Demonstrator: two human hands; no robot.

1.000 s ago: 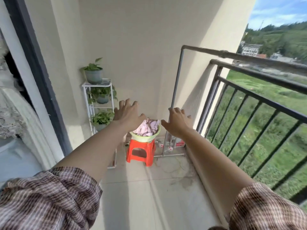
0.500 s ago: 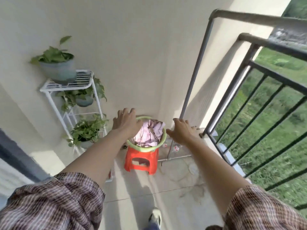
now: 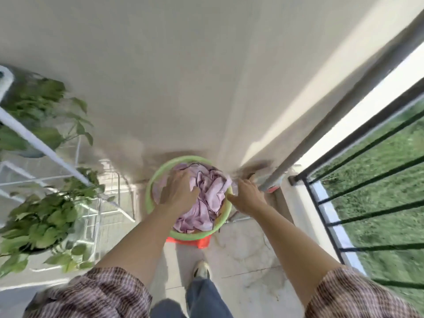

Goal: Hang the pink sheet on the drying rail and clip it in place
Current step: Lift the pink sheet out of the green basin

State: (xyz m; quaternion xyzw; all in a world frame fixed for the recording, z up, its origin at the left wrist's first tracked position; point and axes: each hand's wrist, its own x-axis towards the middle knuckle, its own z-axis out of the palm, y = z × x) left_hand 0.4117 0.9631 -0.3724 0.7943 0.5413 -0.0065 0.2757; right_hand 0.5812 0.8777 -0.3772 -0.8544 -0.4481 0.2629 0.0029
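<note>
A person's 2 hands meet at a round green plastic basin on an orange stool, where the crumpled pink sheet lies in soft folds. The left hand curls its fingers into the cloth. The right hand sits at the basin's rim, its grip too blurred to tell. The grey tubular metal drying rail stands just beside.

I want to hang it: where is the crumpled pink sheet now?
Head view, centre: the pink sheet lies in the round green plastic basin on the red stool, beneath the left hand.
</note>
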